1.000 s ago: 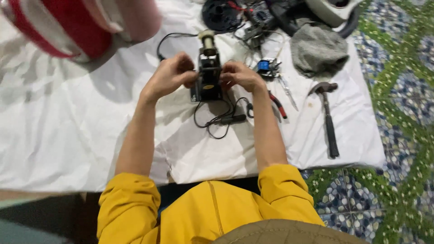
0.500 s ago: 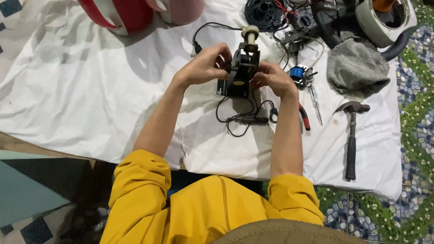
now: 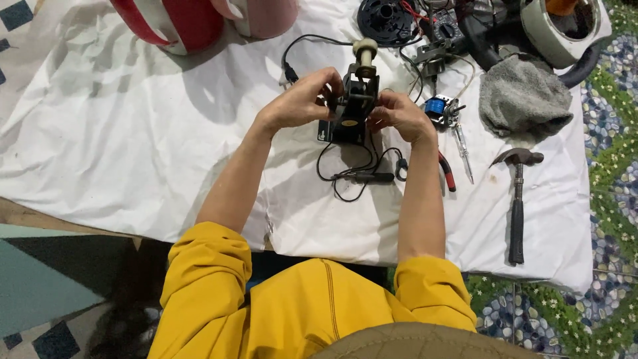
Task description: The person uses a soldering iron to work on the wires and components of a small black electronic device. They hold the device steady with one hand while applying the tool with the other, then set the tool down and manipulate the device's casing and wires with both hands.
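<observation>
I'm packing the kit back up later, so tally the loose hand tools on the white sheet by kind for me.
Hammer: 1
Pliers with red handles, partly hidden by the right forearm: 1
Screwdriver: 1
Total: 3
The black device held between the left hand and right hand is not counted.

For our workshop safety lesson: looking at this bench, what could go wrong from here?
1. The black device, held between left hand and right hand, trails a black cable that could snag and tug it.
2. The hammer lies near the white cloth's edge and might get knocked off.
</observation>
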